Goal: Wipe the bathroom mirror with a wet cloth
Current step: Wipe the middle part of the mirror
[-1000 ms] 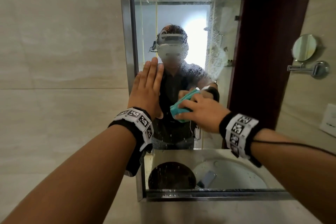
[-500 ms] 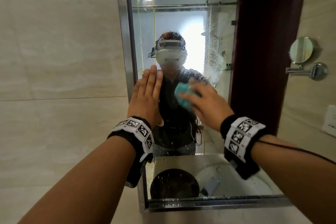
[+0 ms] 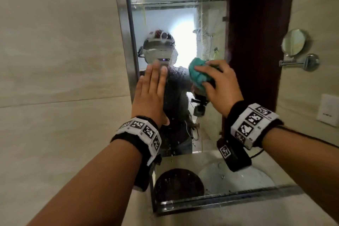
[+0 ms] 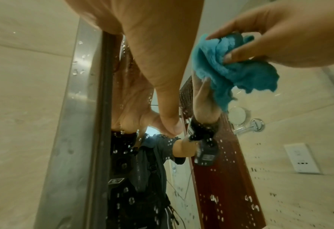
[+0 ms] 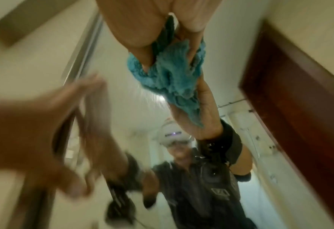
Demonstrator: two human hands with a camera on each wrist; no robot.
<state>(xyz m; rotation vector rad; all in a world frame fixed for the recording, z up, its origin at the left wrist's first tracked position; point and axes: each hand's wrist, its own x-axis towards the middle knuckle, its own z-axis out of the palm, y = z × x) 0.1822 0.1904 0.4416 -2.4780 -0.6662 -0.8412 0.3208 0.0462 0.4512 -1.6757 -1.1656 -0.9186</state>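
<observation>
A person stands facing a bathroom mirror [image 3: 183, 24] with a metal frame [image 3: 126, 42] set in a beige tiled wall [image 3: 55, 51]. The left hand [image 3: 150, 95] is spread flat against the glass near the frame's left edge, fingers straight and together, holding nothing. The right hand [image 3: 218, 86] grips a bunched teal cloth [image 3: 199, 74], with fingers and thumb curled around it, and presses it to the glass just right of the left hand, at about the same height. In the left wrist view, water droplets [image 4: 213, 198] speckle the mirror surface and the frame. The right wrist view is blurred, but it shows the cloth [image 5: 170, 77] wadded between the fingers. On the wall to the right, well apart from the hands, a small round mirror [image 3: 293, 42] sits on a metal arm above a white wall socket [image 3: 328, 110].
</observation>
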